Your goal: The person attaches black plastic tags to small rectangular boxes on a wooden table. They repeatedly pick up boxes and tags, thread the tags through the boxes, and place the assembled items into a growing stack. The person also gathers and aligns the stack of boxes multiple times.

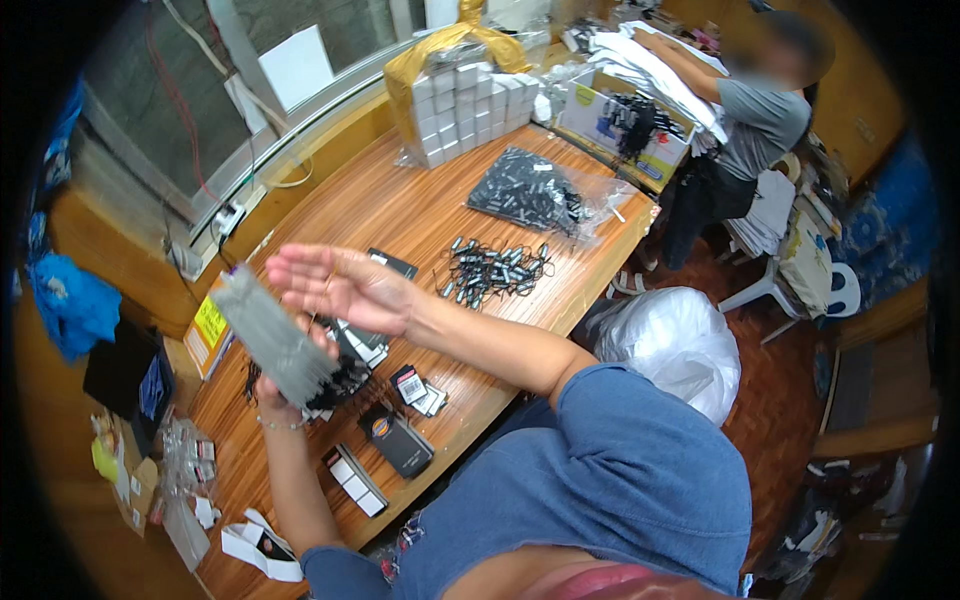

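My left hand, a beaded bracelet at its wrist, is closed around a thick bundle of translucent grey strips, raised above the table and tilted. Black strings hang in a tangle at the bundle's lower end. My right hand is beside the upper part of the bundle, fingers stretched out and palm showing, holding nothing. Below the hands lie a stack of black tags, some small barcode tags and a striped white-and-dark label stack. More dark and white cards are partly hidden behind my hands.
On the wooden table are a pile of black cords, a plastic bag of cords and stacked white boxes. A co-worker handles white cloth at the far right. A large white plastic sack stands beside the table.
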Motion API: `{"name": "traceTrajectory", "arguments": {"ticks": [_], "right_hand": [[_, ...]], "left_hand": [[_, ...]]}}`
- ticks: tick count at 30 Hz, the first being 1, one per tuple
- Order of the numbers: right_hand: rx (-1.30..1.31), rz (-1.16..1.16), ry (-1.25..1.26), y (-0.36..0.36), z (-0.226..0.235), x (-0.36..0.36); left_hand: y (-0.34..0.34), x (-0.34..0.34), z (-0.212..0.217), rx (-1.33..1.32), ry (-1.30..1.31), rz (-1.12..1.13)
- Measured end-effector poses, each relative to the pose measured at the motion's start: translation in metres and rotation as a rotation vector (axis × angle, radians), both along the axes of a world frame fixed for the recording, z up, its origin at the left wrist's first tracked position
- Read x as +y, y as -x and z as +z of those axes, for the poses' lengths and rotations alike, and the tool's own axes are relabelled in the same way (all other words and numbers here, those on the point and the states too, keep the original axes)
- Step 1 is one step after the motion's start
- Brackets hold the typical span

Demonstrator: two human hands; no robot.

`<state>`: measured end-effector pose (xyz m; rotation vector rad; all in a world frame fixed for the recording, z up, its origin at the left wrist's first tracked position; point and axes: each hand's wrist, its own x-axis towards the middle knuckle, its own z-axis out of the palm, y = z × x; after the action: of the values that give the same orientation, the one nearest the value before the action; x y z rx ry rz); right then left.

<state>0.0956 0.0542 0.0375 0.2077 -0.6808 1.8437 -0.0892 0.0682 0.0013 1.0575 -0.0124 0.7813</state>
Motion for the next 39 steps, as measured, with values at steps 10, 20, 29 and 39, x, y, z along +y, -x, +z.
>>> {"name": "traceTrajectory", "arguments": {"ticks": [10,20,29,39], "right_hand": [[-0.729,-0.487,-0.464,-0.033,0.034,0.025],[-1.313,-0.648,-0.863,-0.033,0.079,0.027],[-1.488,-0.666,-1.108,-0.033,0.093,0.030],[-1.481,-0.566,-1.040,-0.037,0.107,0.023]], "left_hand": [[-0.007,-0.012,0.036,0.363,0.035,0.505],[-0.013,-0.017,0.063,0.895,-0.533,0.802],[-0.029,-0.021,0.070,0.881,-0.755,1.015],[-0.032,-0.019,0.061,0.780,-0.760,1.047]]}}
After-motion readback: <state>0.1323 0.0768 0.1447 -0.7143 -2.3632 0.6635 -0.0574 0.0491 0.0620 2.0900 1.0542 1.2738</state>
